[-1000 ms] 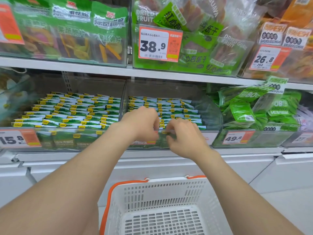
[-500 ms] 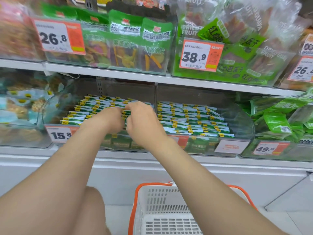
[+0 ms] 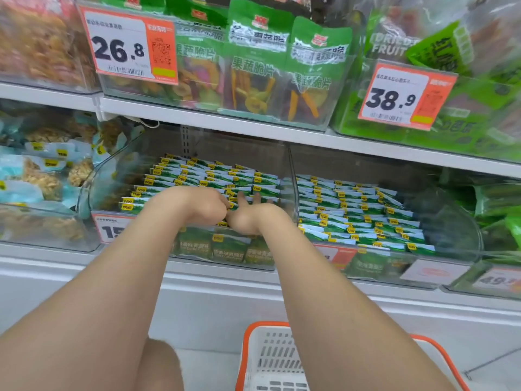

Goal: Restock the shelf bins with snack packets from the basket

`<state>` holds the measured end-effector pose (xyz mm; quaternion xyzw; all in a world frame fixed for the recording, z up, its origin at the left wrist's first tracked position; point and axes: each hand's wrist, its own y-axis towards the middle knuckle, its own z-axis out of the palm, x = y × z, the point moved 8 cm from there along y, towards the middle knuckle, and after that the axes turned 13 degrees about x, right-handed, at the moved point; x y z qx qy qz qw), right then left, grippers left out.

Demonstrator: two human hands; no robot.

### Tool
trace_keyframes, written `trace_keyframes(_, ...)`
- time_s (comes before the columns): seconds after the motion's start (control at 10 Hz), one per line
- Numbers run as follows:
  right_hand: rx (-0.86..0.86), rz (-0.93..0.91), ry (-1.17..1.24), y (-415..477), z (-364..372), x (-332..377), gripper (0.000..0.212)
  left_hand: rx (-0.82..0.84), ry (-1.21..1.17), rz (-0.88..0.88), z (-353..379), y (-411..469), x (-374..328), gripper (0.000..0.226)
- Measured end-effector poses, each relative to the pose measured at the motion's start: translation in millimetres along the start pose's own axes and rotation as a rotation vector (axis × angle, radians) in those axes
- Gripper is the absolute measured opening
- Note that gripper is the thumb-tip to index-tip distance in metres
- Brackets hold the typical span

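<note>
A clear shelf bin (image 3: 93,190) on the middle shelf holds upright rows of small green-and-white snack packets (image 3: 203,176). Both my hands are inside its front part, side by side and touching. My left hand (image 3: 204,206) has its fingers curled down onto a packet in the front rows. My right hand (image 3: 251,217) lies with its fingers spread flat on the packet tops. The white basket (image 3: 270,359) with an orange rim sits on the floor below, between my forearms; only its near wall shows.
A second clear bin (image 3: 456,221) with the same kind of green packets (image 3: 363,218) stands to the right. Pale blue packs (image 3: 42,176) fill the bin on the left. The shelf above (image 3: 253,128) carries bags of fruit crisps and price tags (image 3: 129,46).
Both hands moved from the right-hand green packet bin to the left one. The view swung left and closer to the shelf, and the right hand's fingers spread out.
</note>
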<state>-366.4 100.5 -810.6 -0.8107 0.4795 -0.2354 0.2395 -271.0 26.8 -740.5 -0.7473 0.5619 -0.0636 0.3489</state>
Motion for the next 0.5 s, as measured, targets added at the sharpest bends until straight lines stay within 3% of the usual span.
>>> trace_keyframes(0.2, 0.209, 0.086, 0.007, -3.4, 5.6, -4.8, 0.074, -0.096, -0.079, 0.011, -2.3, 8.9, 15.3, 0.053)
trace_keyframes(0.3, 0.091, 0.007, 0.027, -19.4, -4.3, 6.0, 0.07, -0.177, -0.129, 0.007, -0.2, 8.7, 16.0, 0.052)
trace_keyframes(0.4, 0.019, -0.07, 0.006, -46.8, -18.6, 18.0, 0.045, -0.34, -0.216, 0.063, -4.4, 5.3, 9.0, 0.042)
trace_keyframes(0.5, -0.266, -0.221, 0.054, -81.3, -41.1, 21.4, 0.02, -0.567, -0.393, 0.143, -16.0, -5.6, -0.8, 0.027)
